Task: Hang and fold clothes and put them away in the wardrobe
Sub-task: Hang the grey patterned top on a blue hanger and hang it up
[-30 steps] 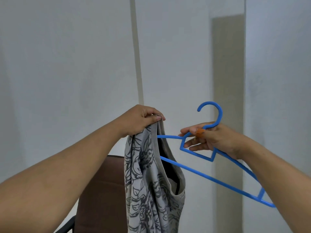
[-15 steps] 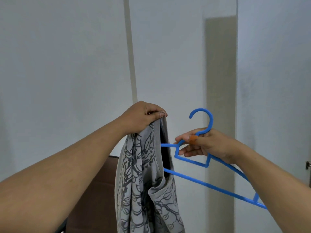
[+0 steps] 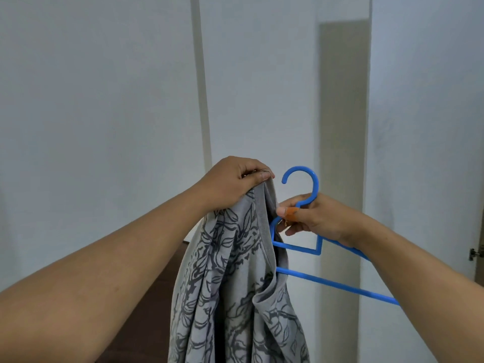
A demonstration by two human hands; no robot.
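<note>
Hanger [image 3: 309, 248] pushed deeper into garment [image 3: 235, 284] between hands

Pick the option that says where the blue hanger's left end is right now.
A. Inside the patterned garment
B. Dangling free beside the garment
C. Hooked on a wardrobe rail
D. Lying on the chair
A: the hanger, held near its hook by the right hand, runs leftward out of sight into the garment that the left hand grips at the top.

no readable text, label, brand or number shows anywhere; the garment [image 3: 235, 284] bears only a dark leaf pattern, no lettering
</note>
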